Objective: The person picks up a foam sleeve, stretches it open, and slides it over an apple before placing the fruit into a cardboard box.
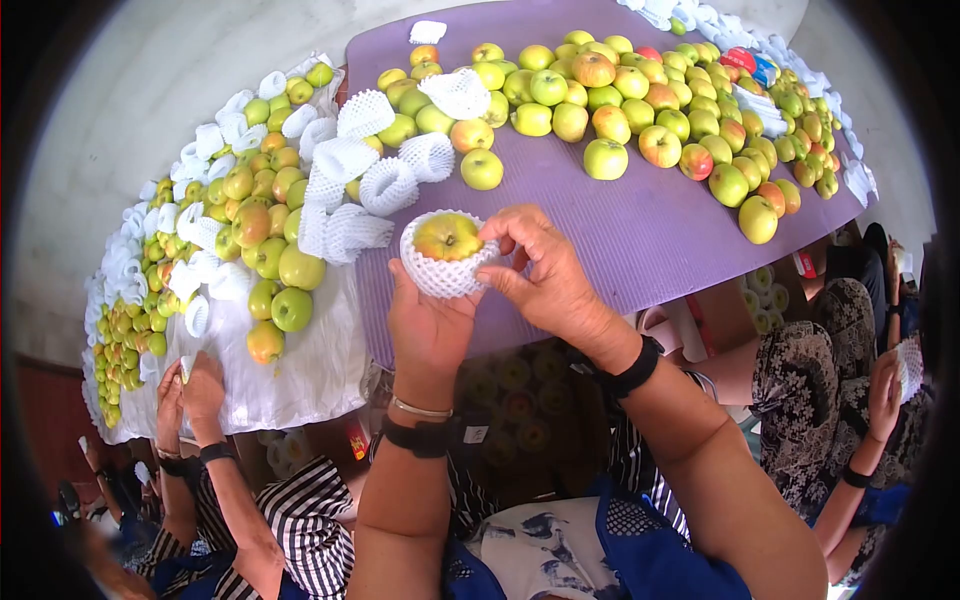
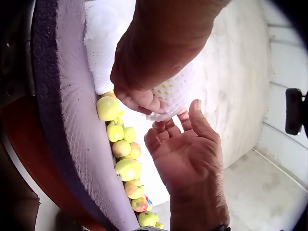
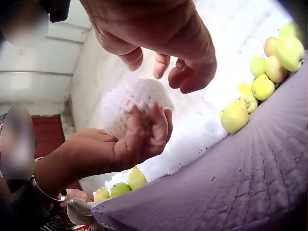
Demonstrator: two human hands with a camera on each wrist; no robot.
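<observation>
A yellow-green apple (image 1: 447, 236) sits in a white foam net (image 1: 440, 278) held just above the near edge of the purple mat (image 1: 600, 220). My left hand (image 1: 432, 300) cups the netted apple from below, fingers curled round it. My right hand (image 1: 497, 258) is at the net's right rim, thumb and forefinger pinching the foam. The right wrist view shows the net (image 3: 130, 103) wrapped in my left hand (image 3: 144, 130), with my right hand (image 3: 163, 67) just above. Seen from the left wrist, my left hand (image 2: 144, 98) grips the net (image 2: 175, 91) and my right hand (image 2: 175, 122) meets it palm up.
Many loose apples (image 1: 620, 100) cover the far half of the purple mat. Several empty foam nets (image 1: 360, 170) lie at its left end. A white-clothed table (image 1: 320, 370) on the left holds more apples and nets. Other people's hands work at lower left (image 1: 200, 390) and right (image 1: 885, 390).
</observation>
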